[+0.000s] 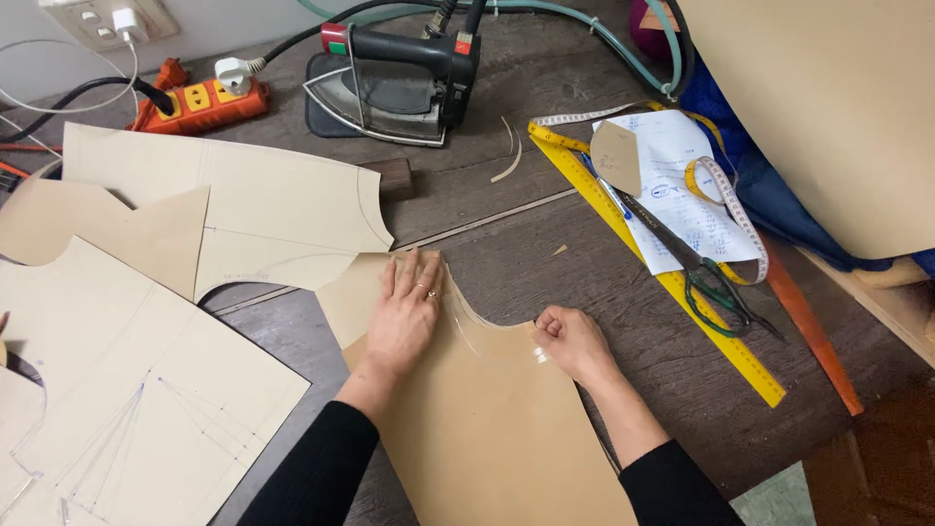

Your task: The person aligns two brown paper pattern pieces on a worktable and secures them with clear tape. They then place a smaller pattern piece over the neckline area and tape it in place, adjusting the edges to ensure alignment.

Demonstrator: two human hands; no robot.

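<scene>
Down at six o'clock in the head view, a tan paper pattern piece (487, 429) lies flat on the dark wooden tabletop (584, 253). The left hand (404, 312) rests on its upper edge, palm down, fingers spread and holding nothing. Just at three o'clock of it, the right hand (573, 341) is curled closed, pinching a clear curved ruler (487, 336) against the paper. More pattern pieces (146, 390) spread toward nine o'clock. At twelve o'clock sits a steam iron (394, 83), with an orange power strip (200, 105) at eleven. Toward two o'clock lie a yellow ruler (672, 282), scissors (696, 268) and a tape measure (735, 209).
</scene>
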